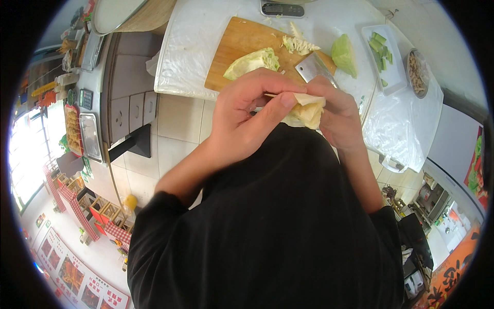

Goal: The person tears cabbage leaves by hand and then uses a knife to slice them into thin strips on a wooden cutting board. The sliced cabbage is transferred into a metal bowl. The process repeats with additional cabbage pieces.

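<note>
Between my hands, close to my chest, is a pale yellow piece of cabbage (307, 112). My left hand (251, 112) grips its left side with thumb and fingers, while my right hand (339, 112) holds its right edge. Beyond them, a wooden cutting board (239, 40) carries a cut cabbage piece (252, 63) and a heap of cabbage shreds (301, 44). A cleaver (314, 69) lies over the board's near right edge, its handle hidden behind my right hand. A green cabbage wedge (344, 56) stands just right of the board.
A digital scale (281, 9) is at the table's far side. To the right are a white tray (399, 79) with cut green vegetable pieces and a metal bowl (417, 73) of small brown pieces. Plastic film (397, 127) covers the table's right part. Drawers (137, 110) stand at left.
</note>
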